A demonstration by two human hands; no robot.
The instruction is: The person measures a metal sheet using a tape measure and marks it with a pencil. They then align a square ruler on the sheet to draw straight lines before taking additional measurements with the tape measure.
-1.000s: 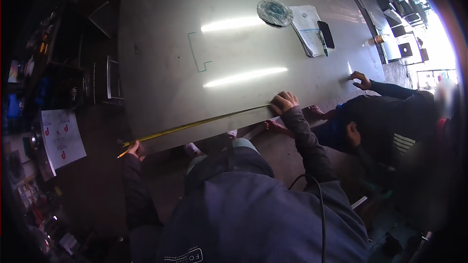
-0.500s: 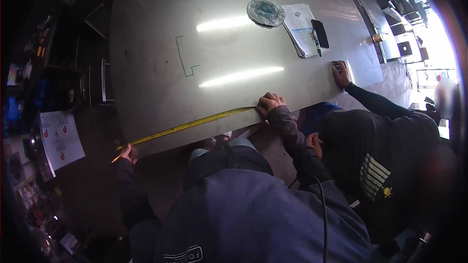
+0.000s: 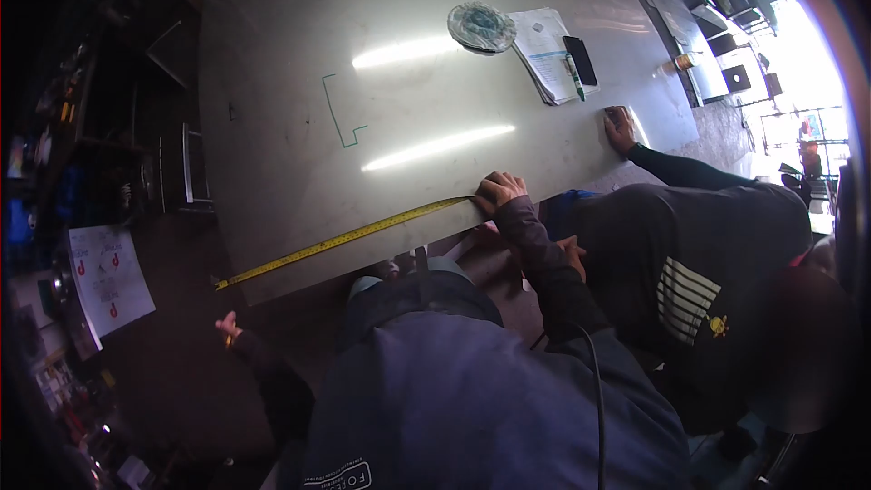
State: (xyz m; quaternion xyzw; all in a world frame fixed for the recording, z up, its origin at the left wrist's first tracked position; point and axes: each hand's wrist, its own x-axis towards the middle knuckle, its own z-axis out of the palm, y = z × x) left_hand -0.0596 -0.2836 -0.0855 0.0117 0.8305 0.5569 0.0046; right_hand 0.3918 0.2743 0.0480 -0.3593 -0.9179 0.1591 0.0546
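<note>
A yellow tape measure (image 3: pixel 345 237) stretches along the near edge of the metal sheet (image 3: pixel 299 181), its end hooked near the left corner. My right hand (image 3: pixel 499 191) is closed at the tape's other end, pressing it against the sheet's edge; the tape's case is hidden under the fingers. My left hand (image 3: pixel 229 325) hangs in the air below the left corner, apart from the tape. Its fingers are closed, and a bit of yellow pencil (image 3: pixel 233 339) shows beside the palm. A green line drawing (image 3: pixel 339 112) marks the sheet.
A co-worker (image 3: pixel 717 254) stands at the right, one hand (image 3: pixel 620 130) flat on the sheet. Farther back lie papers (image 3: pixel 539 44), a black phone (image 3: pixel 580 62), a green marker (image 3: pixel 575 78) and a round plastic-wrapped object (image 3: pixel 481 27). A printed sheet (image 3: pixel 113 277) is at the left.
My left hand has let go of the tape's end at the corner and dropped down, away from the sheet. My right hand stays on the tape. The view has shifted slightly.
</note>
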